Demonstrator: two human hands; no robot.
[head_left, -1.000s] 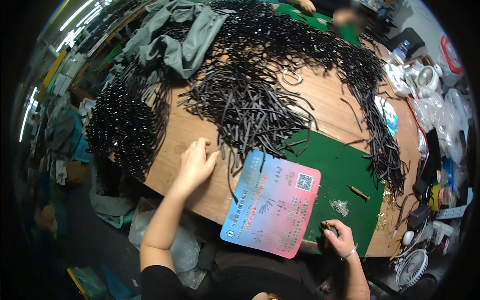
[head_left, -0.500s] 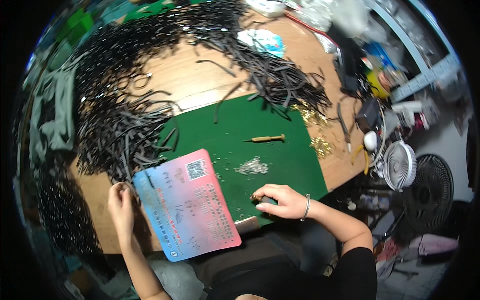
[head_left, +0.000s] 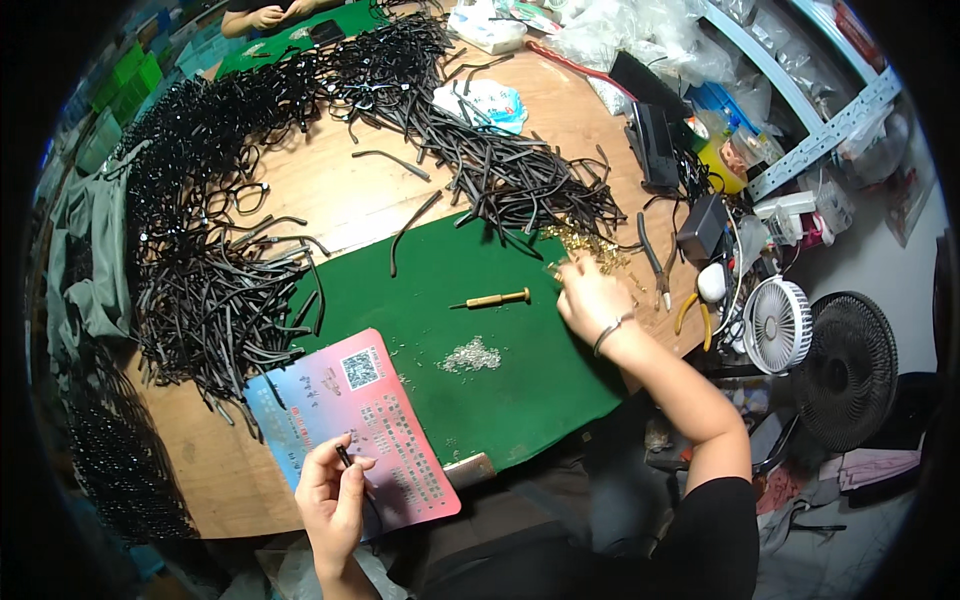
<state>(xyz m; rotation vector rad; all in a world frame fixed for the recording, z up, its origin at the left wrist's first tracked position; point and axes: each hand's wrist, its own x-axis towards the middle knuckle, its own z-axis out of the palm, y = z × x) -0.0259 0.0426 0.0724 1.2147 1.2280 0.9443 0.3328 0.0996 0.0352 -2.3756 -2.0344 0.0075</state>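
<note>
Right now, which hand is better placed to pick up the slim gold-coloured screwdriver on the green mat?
Probably the right hand: beside small gold-coloured metal parts, it is nearer the screwdriver, though blur hides whether it holds anything. The left hand is farther off, gripping a thin black strip.

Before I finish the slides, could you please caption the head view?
Left hand holding a black eyeglass temple over a card, right hand at gold parts.

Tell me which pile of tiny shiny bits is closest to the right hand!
The gold pile, beside the right hand at the edge of the green mat. The silver pile lies farther from that hand.
</note>
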